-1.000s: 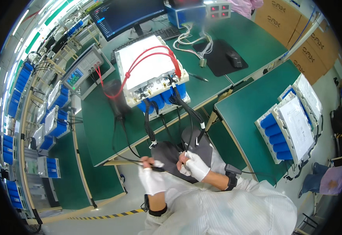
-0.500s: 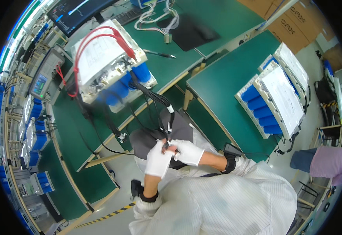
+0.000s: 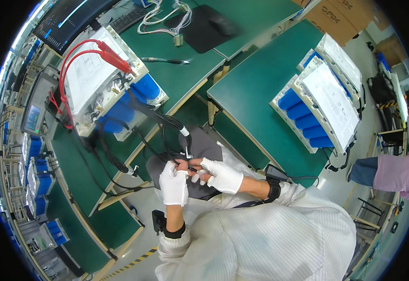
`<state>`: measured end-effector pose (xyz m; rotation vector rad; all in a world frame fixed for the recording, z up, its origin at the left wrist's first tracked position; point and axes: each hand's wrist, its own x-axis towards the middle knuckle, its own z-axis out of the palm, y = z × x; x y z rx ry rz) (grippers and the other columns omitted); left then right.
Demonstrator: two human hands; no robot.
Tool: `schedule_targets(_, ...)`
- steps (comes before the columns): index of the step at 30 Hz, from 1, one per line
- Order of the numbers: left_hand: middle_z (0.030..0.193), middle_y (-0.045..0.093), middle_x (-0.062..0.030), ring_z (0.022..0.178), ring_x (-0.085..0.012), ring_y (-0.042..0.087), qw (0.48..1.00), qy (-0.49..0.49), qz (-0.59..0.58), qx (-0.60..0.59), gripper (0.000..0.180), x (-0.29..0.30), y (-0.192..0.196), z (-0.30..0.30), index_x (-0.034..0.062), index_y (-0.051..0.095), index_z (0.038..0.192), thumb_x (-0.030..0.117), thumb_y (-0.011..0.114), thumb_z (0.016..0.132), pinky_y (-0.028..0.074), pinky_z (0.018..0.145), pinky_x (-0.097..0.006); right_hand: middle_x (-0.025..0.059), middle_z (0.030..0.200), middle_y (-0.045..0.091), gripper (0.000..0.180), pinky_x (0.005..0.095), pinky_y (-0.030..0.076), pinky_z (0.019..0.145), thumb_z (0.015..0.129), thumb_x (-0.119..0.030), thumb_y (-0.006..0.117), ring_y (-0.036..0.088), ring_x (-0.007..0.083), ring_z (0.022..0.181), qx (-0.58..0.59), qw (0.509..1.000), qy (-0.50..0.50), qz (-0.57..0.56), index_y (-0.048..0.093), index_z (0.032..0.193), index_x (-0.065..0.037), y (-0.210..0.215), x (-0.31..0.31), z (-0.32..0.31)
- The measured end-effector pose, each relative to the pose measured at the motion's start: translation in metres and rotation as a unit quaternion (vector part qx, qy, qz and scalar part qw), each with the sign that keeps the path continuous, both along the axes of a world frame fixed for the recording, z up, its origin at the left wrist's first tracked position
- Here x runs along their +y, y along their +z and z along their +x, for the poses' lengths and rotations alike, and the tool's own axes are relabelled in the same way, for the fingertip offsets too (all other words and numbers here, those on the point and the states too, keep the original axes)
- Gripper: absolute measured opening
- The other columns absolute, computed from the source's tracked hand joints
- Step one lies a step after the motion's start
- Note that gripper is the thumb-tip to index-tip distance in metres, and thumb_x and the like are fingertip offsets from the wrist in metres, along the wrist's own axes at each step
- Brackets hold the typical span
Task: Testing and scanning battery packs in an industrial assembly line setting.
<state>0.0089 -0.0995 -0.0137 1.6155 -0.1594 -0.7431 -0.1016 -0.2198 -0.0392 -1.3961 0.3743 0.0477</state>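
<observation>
My left hand and my right hand, both in white gloves with bare fingertips, meet above my lap. Their fingers pinch a thin black cable between them; its end is too small to make out. Just beyond my fingertips hangs a bundle of black cables with a white band round it. These cables run down from a battery pack of blue cells in a white frame. Another black cable bundle with a white connector hangs left of my left hand.
Red clip leads reach the battery pack from a meter. A pen, a wire harness and a mouse lie on the green bench. More battery packs stand on the right-hand table. A person stands far right.
My view has shifted, so the bench things sit further left. My hands have drawn slightly apart, and more of the fingers and the cable between them shows.
</observation>
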Motion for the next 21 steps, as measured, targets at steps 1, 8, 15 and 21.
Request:
schedule_targets(1,0.070,0.059,-0.0021,0.061,-0.0071,0.056,1.000,-0.005,0.000,-0.008,0.007,0.001,0.000,0.000,-0.0002,0.059,0.093,0.006,0.057,0.090,0.041,0.054,-0.020,0.0138,0.112,0.061,0.048,0.0285,0.048,0.073,0.088,0.003,0.048,0.059,0.0164,0.083,0.006,1.000,0.020,-0.010,0.041,0.135,-0.007,0.001,-0.001,0.001)
schedule_targets(8,0.068,0.057,-0.0022,0.060,-0.0081,0.053,0.999,-0.026,-0.017,-0.008,0.010,0.001,0.006,-0.003,-0.0001,0.058,0.089,0.010,0.057,0.090,0.041,0.056,-0.022,0.0135,0.110,0.061,0.047,0.0280,0.049,0.072,0.089,0.001,0.051,0.060,0.0161,0.083,-0.059,0.998,-0.006,-0.008,0.040,0.134,-0.005,0.009,0.001,0.007)
schedule_targets(15,0.066,0.055,-0.0023,0.060,-0.0085,0.050,0.998,0.014,0.019,-0.053,0.009,-0.003,0.020,0.000,0.0011,0.057,0.087,0.010,0.057,0.089,0.040,0.056,-0.022,0.0135,0.079,0.065,0.018,0.0256,0.050,0.054,0.089,-0.007,0.060,0.064,0.0171,0.066,0.006,0.972,-0.123,0.201,0.055,0.101,0.005,0.012,0.001,0.006)
schedule_targets(21,0.067,0.054,-0.0012,0.061,-0.0080,0.049,0.996,0.009,-0.005,-0.088,0.009,-0.002,0.004,-0.007,0.0014,0.056,0.088,0.010,0.057,0.090,0.040,0.056,-0.022,0.0141,0.080,0.065,0.016,0.0271,0.051,0.053,0.088,-0.003,0.059,0.065,0.0185,0.067,-0.042,0.965,-0.155,0.206,0.055,0.100,0.005,0.014,0.002,0.012)
